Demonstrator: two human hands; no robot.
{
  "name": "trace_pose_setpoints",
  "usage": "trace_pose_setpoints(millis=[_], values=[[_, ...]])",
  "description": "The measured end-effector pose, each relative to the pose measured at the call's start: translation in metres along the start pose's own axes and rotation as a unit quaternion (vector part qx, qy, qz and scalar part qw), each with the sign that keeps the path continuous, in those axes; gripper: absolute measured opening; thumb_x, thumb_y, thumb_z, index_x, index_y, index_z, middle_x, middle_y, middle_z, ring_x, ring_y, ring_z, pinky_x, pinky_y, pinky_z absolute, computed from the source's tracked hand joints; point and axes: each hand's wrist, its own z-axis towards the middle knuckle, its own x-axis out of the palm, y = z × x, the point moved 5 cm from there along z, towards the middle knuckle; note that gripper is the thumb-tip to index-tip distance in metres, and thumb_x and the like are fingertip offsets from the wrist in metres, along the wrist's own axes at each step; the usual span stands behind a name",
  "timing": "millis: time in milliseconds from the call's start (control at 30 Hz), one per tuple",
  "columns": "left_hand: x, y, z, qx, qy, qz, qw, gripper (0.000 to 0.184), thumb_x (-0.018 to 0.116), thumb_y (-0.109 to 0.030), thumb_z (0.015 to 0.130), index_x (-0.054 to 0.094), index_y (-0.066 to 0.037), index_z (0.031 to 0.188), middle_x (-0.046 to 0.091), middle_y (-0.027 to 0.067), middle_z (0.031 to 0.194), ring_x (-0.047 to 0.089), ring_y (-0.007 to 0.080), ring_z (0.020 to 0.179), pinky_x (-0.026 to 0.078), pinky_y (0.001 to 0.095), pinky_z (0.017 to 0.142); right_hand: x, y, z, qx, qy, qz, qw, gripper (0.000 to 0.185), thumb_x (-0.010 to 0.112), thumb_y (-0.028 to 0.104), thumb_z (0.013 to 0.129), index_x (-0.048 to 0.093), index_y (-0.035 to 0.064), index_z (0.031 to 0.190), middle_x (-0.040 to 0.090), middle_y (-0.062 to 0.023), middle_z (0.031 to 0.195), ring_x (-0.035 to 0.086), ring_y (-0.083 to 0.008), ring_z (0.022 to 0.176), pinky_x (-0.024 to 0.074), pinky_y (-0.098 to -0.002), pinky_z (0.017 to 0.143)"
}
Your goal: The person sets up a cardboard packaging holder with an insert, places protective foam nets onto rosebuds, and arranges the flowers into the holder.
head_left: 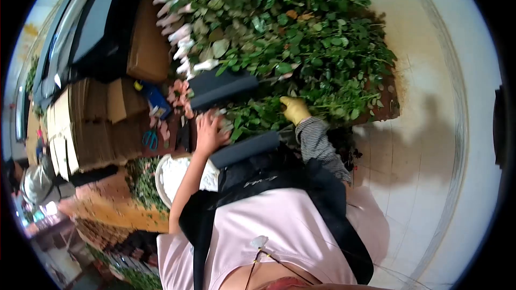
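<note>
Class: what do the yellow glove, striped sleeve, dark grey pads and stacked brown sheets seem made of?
Yellow glove: perhaps rubber or coated fabric, matte; even, dull colour.
Striped sleeve: likely knitted cloth, matte; soft creases.
Dark grey pads: possibly foam, matte; uniform, rounded surface.
Stacked brown sheets: probably cardboard, matte; tan, layered edges.

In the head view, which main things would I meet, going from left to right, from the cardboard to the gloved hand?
Brown cardboard stack, blue scissors, bare left hand, yellow-gloved right hand.
</note>
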Motion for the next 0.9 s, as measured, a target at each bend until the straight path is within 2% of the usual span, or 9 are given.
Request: trace_pose_setpoints(millis=[133, 200, 333, 400, 500, 600, 700, 800, 900], values=[[0.003, -0.003, -0.003, -0.002, -0.004, 0.045, 0.999, 0.063, 0.078, -0.035, 0.074, 0.056, -0.01, 0.127, 0.043, 0.0243, 0.141, 0.041, 0.0418, 0.13, 0.03, 0.0545, 0.11, 0.012, -0.032, 0.02, -0.103, 0.143, 0.295, 0.939, 0.063, 0.062, 0.032, 0.094, 0.042, -0.0034, 0.143, 0.048, -0.0213, 0.145, 0.05, -0.0293, 0.132, 0.0418, -0.0358, 0.107], [0.002, -0.001, -0.001, -0.005, 0.038, 0.057, 0.998, 0.063, 0.075, -0.038, 0.077, 0.055, -0.013, 0.131, 0.044, 0.0238, 0.14, 0.042, 0.0403, 0.13, 0.029, 0.0536, 0.111, -0.038, -0.02, -0.002, -0.123, 0.128, 0.224, 0.958, 0.059, 0.063, 0.033, 0.094, 0.047, 0.0008, 0.141, 0.054, -0.0193, 0.14, 0.055, -0.03, 0.126, 0.0456, -0.0375, 0.103], [0.0, -0.002, -0.004, 0.01, 0.035, 0.072, 0.997, 0.064, 0.074, -0.042, 0.079, 0.055, -0.014, 0.134, 0.044, 0.0228, 0.141, 0.042, 0.0376, 0.132, 0.025, 0.0523, 0.113, -0.147, 0.039, -0.018, -0.248, -0.284, 0.373, 0.848, 0.044, 0.067, 0.02, 0.092, 0.057, 0.0088, 0.133, 0.065, -0.0168, 0.124, 0.065, -0.0332, 0.107, 0.0533, -0.0426, 0.092], [-0.001, 0.0, -0.005, -0.004, 0.035, 0.065, 0.997, 0.063, 0.075, -0.042, 0.079, 0.056, -0.014, 0.133, 0.044, 0.0221, 0.142, 0.041, 0.0375, 0.133, 0.025, 0.0521, 0.114, -0.167, 0.06, -0.011, -0.25, -0.422, 0.176, 0.854, 0.047, 0.069, 0.012, 0.088, 0.057, 0.0121, 0.133, 0.061, -0.0139, 0.13, 0.057, -0.0312, 0.122, 0.0433, -0.0443, 0.107], [0.002, 0.001, -0.005, -0.008, 0.035, 0.055, 0.998, 0.064, 0.077, -0.039, 0.077, 0.057, -0.016, 0.133, 0.043, 0.0211, 0.144, 0.042, 0.0382, 0.132, 0.026, 0.0525, 0.113, -0.146, 0.068, 0.025, -0.173, -0.385, -0.121, 0.898, 0.038, 0.07, 0.016, 0.085, 0.062, 0.0087, 0.122, 0.062, -0.0125, 0.123, 0.054, -0.0294, 0.121, 0.0439, -0.0394, 0.103], [0.002, 0.004, -0.007, -0.013, 0.023, 0.02, 0.999, 0.065, 0.079, -0.037, 0.076, 0.057, -0.018, 0.133, 0.042, 0.0208, 0.145, 0.043, 0.0386, 0.131, 0.03, 0.0529, 0.111, -0.174, 0.058, 0.033, -0.197, -0.404, -0.051, 0.892, 0.029, 0.067, 0.015, 0.083, 0.059, 0.0047, 0.11, 0.062, -0.0097, 0.093, 0.057, -0.029, 0.101, 0.0439, -0.0428, 0.093], [0.007, 0.006, -0.009, -0.028, -0.007, -0.013, 1.0, 0.065, 0.079, -0.036, 0.074, 0.058, -0.018, 0.133, 0.043, 0.0205, 0.144, 0.044, 0.0372, 0.13, 0.033, 0.0525, 0.109, -0.215, 0.033, -0.004, -0.205, -0.634, -0.041, 0.744, 0.045, 0.055, -0.013, 0.069, 0.061, 0.0021, 0.11, 0.063, -0.011, 0.11, 0.061, -0.0249, 0.1, 0.0527, -0.0343, 0.074], [0.012, 0.011, -0.011, -0.038, -0.015, -0.037, 0.998, 0.068, 0.079, -0.037, 0.074, 0.057, -0.017, 0.135, 0.043, 0.0202, 0.144, 0.044, 0.0357, 0.131, 0.03, 0.0509, 0.111, -0.259, 0.034, -0.076, -0.203, -0.449, 0.289, 0.821, 0.047, 0.057, -0.011, 0.072, 0.06, 0.0006, 0.117, 0.063, -0.016, 0.121, 0.061, -0.0324, 0.111, 0.0525, -0.0414, 0.089], [0.013, 0.012, -0.01, -0.072, 0.037, -0.054, 0.995, 0.065, 0.077, -0.039, 0.075, 0.058, -0.014, 0.133, 0.043, 0.0207, 0.145, 0.041, 0.0353, 0.134, 0.029, 0.0518, 0.112, -0.253, 0.051, -0.102, -0.341, -0.384, 0.041, 0.857, 0.024, 0.056, -0.007, 0.072, 0.064, 0.0001, 0.093, 0.069, -0.0169, 0.099, 0.067, -0.0345, 0.091, 0.055, -0.0413, 0.073]])
